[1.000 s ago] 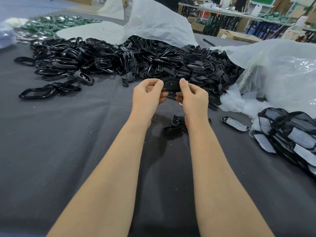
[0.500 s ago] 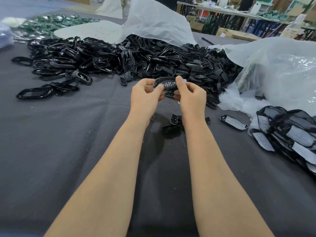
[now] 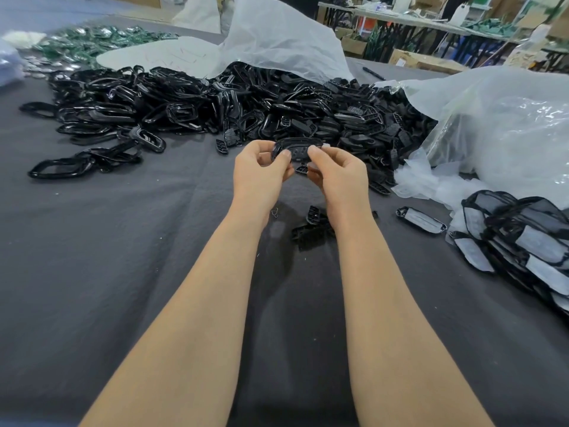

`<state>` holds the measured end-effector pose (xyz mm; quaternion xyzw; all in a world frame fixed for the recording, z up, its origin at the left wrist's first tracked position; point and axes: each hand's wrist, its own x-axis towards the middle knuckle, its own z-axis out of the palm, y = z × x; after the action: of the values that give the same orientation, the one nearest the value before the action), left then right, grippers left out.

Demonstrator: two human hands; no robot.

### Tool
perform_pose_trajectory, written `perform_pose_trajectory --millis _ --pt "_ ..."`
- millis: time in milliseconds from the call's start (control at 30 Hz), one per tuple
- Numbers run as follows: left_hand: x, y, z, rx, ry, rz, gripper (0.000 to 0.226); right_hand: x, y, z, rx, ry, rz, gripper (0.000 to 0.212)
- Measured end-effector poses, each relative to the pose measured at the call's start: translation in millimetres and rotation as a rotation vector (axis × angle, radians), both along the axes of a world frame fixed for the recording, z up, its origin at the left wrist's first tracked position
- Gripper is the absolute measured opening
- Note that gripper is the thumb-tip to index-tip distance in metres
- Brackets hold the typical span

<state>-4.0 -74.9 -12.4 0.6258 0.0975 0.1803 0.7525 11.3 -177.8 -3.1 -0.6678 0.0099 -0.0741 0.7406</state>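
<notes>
Held up between both hands, just in front of the heap's near edge, is a black plastic shell (image 3: 297, 148). It is oblong, glossy and rounded at the ends, with a raised rim and what look like small button openings in its flat middle (blur keeps them from being counted). The left hand (image 3: 261, 175) pinches its left end, thumb on the near face and curled fingers (image 3: 260, 147) behind. The right hand (image 3: 338, 177) pinches the right end the same way, so both ends are covered and only the middle shows. Behind it the heap of black plastic parts (image 3: 234, 106) spreads across the desk (image 3: 123, 257), with open ring-shaped frames to the left and flatter slotted pieces to the right. Its far side is tucked under a clear plastic bag (image 3: 277, 41). A few loose slotted pieces (image 3: 311, 234) lie on the desk under the right wrist, partly hidden by it. At the right edge a stack of film-covered parts (image 3: 520, 238) is cut off by the frame.
</notes>
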Motion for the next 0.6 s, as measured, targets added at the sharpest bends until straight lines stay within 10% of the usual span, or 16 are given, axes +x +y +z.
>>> perform_pose_trajectory --millis 200,600 --pt "-1.4 -0.8 -3.9 0.206 0.019 0.003 0.012 2.0 -0.3 -4.6 -0.345 -0.092 -0.109 0.015" --pt "-2.3 2.1 -5.7 0.155 0.065 0.005 0.021 3.8 -9.8 -2.9 -0.158 -0.083 -0.29 0.018"
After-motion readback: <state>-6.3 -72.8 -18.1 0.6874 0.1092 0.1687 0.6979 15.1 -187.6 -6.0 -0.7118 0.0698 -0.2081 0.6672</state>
